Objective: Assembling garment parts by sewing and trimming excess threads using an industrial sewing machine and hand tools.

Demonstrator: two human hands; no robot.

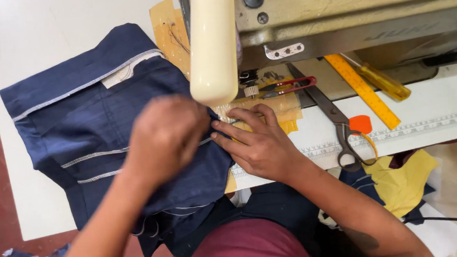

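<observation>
left hand (163, 134): knuckles up, clenched on the navy cloth (93, 125), which lies under both hands on the desk (35, 29) | right hand (258, 145): fingers flat, pressing the cloth edge below the sewing machine (337, 18) | scissors (332, 115), yellow ruler (362, 90): beyond the right hand

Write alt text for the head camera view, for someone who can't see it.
Two bare hands, the left hand and right hand, press navy fabric flat under a cream sewing machine on a white table. Scissors, a yellow ruler and a yellow-handled screwdriver lie to the right.
</observation>
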